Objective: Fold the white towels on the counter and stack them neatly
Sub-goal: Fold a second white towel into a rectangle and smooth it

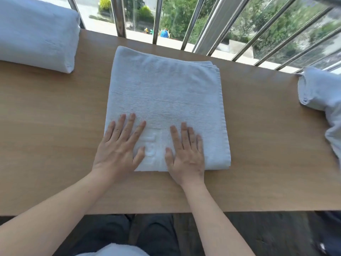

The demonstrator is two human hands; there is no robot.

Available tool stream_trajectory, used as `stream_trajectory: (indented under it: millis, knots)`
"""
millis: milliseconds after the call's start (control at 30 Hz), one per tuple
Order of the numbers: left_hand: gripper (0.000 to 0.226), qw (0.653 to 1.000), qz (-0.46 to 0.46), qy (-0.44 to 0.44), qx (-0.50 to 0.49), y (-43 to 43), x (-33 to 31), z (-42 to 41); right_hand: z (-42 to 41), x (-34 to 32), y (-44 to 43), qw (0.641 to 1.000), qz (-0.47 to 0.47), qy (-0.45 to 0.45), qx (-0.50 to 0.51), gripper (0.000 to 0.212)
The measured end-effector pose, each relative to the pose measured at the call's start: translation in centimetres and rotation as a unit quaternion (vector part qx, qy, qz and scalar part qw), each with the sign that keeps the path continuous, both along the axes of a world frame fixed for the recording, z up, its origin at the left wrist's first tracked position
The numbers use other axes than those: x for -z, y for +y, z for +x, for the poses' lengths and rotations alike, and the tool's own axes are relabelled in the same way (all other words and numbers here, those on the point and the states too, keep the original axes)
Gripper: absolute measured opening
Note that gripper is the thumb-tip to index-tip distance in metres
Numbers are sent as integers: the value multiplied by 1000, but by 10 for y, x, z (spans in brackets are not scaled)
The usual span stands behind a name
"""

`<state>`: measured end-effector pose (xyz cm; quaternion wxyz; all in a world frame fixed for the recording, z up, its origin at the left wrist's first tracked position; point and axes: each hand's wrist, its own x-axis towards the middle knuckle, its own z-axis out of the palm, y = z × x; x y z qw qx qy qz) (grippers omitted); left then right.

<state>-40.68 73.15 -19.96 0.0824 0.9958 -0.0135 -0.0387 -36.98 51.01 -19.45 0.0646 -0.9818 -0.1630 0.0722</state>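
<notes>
my left hand [118, 150] and right hand [186, 154] lie flat, fingers spread, on the folded towel [166, 100]; soft and limp, i'd lift it by the near edge.

1. The single view comes from a camera on the person's head, looking forward and steeply down over the wooden counter [258, 145].
2. It sits close: forearms enter from the bottom edge, legs show below the counter's near edge.
3. It faces a metal railing [212, 24] with greenery beyond.
4. Wide-angle bending curves the edges.
</notes>
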Motion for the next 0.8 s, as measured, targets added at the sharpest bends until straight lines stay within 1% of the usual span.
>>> stream_trajectory:
  millis: [67, 133, 233, 300, 367, 400, 433, 500, 567, 600, 667, 733, 800]
  knots:
    - [71, 1000, 3, 2, 1, 0, 0, 0, -1, 2, -33, 999, -28, -1, 37, 67]
    - [70, 1000, 8, -2, 2, 1, 1, -1, -3, 1, -67, 995, -48, 16, 81, 68]
    - [67, 1000, 5, -19, 11, 2, 2, -3, -6, -4, -108, 983, -18, 72, 168, 74]
    - [61, 998, -10, -36, 41, 2, 1, -5, -6, -7, -116, 976, -16, 93, 198, 76]
    - [54, 992, -25, -61, 106, 3, 2, -11, -7, -12, -111, 972, -11, 89, 216, 71]
    - [53, 987, -27, -75, 138, 6, 3, -16, -7, -17, -105, 975, -5, 70, 209, 67]
    - [52, 982, -27, -87, 164, 11, 4, -22, -9, -21, -97, 982, 0, 47, 180, 65]
    - [55, 975, -30, -102, 196, 23, 7, -37, -15, -26, -78, 998, 5, 25, 60, 69]
    - [55, 971, -30, -110, 210, 39, 9, -50, -24, -23, -62, 998, -26, 26, -58, 77]
    - [55, 971, -31, -110, 210, 48, 10, -53, -27, -21, -57, 995, -46, 29, -78, 84]
    - [58, 974, -52, -101, 195, 63, 9, -56, -26, -18, -52, 994, -70, 33, -71, 95]
    - [56, 974, -76, -91, 192, 75, 7, -55, -24, -20, -49, 994, -79, 29, -71, 99]
    - [57, 971, -89, -84, 205, 81, 4, -50, -20, -22, -43, 994, -73, 11, -76, 96]
